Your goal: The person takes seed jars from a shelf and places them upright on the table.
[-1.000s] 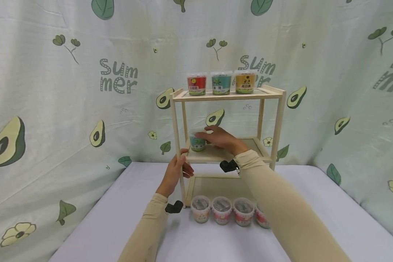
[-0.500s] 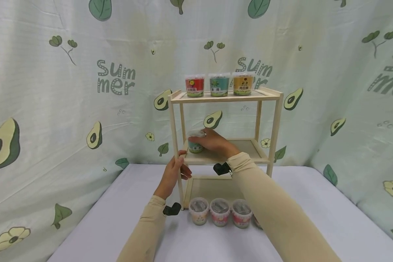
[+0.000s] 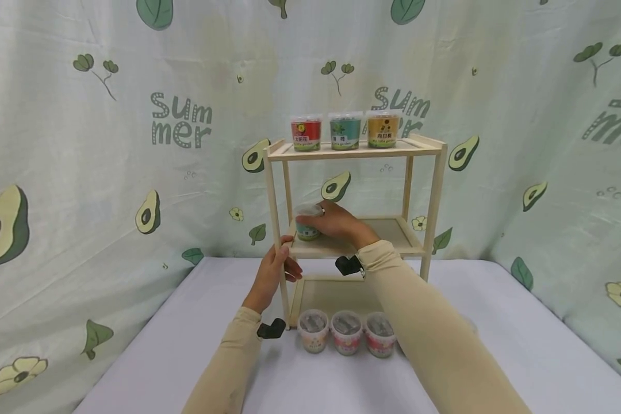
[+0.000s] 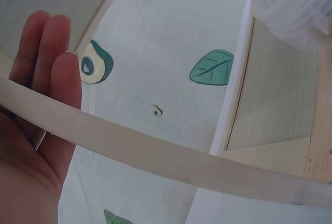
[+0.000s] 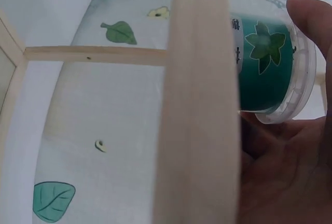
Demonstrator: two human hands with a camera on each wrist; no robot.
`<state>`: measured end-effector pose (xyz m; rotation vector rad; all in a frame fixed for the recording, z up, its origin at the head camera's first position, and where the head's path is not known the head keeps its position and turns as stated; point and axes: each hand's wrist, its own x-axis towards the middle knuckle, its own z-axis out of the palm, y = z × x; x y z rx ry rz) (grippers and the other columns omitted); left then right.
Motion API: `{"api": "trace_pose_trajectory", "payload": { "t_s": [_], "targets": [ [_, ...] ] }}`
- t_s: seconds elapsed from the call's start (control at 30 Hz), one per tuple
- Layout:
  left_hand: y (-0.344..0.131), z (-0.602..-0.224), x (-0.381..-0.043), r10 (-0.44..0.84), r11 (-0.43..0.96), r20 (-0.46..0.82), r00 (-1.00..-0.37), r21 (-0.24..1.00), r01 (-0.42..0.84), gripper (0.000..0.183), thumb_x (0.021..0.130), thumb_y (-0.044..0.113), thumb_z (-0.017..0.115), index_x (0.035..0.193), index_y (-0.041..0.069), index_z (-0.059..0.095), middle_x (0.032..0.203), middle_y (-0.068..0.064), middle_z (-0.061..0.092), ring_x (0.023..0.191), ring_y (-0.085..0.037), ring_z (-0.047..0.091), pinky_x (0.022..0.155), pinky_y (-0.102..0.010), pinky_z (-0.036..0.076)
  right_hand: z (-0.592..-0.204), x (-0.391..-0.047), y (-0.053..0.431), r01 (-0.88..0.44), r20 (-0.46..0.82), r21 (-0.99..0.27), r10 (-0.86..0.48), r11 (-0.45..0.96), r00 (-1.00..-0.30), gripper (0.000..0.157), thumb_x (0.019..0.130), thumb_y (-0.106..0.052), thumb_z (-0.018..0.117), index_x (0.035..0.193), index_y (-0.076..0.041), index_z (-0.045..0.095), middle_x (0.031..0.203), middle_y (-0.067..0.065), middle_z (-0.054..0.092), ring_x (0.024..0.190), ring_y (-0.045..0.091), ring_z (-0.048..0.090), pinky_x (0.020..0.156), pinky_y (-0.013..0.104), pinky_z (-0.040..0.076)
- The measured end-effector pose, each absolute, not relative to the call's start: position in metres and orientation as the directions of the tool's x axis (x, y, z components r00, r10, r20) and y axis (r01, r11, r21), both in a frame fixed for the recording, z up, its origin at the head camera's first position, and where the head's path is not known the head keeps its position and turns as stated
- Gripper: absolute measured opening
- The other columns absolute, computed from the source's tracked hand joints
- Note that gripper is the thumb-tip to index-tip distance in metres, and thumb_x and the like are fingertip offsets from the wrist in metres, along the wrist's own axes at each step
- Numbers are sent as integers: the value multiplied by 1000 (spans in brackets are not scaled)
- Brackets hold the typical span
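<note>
My right hand (image 3: 337, 223) holds a green-labelled plastic cup (image 3: 307, 231) at the left end of the middle shelf (image 3: 372, 248). The thumb lies across the cup's front. In the right wrist view the cup (image 5: 265, 63) has a leaf picture and a clear lid, and a wooden bar hides part of it. My left hand (image 3: 273, 273) holds the rack's front left post (image 3: 273, 201) just below the middle shelf. Seen from the left wrist, its fingers (image 4: 54, 47) reach behind the post (image 4: 155, 149).
Red (image 3: 306, 133), green (image 3: 345, 132) and orange (image 3: 383, 130) cups line the top shelf. Several pink-labelled cups (image 3: 347, 333) stand in front of the bottom shelf (image 3: 336, 294) on the white table (image 3: 196, 345). A printed curtain (image 3: 103, 184) hangs behind.
My right hand has settled further round the green cup, its thumb now across the front. The left hand stays at the post. The head view has shifted slightly.
</note>
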<state>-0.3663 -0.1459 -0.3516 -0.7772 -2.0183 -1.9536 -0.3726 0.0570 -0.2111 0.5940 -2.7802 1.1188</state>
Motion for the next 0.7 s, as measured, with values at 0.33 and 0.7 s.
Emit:
{"api": "trace_pose_trajectory", "payload": {
  "t_s": [0.33, 0.7],
  "targets": [
    [-143, -336, -349, 246, 7, 497, -832, 858, 514, 42, 111, 25, 31, 149, 9, 40, 85, -31, 63, 74, -36, 69, 69, -47, 58, -212, -366, 55, -385, 260, -552, -287, 739, -922, 89, 89, -66, 59, 145, 1, 43, 134, 19, 58, 122, 32, 56, 101, 46, 45],
    [-143, -350, -365, 209, -19, 514, -832, 853, 522, 42, 110, 35, 35, 147, 16, 43, 79, -22, 65, 69, -30, 69, 64, -42, 58, -212, -357, 62, -381, 280, -613, -260, 693, -924, 85, 88, -64, 63, 144, -1, 47, 136, 16, 57, 122, 31, 55, 100, 46, 46]
  ]
}}
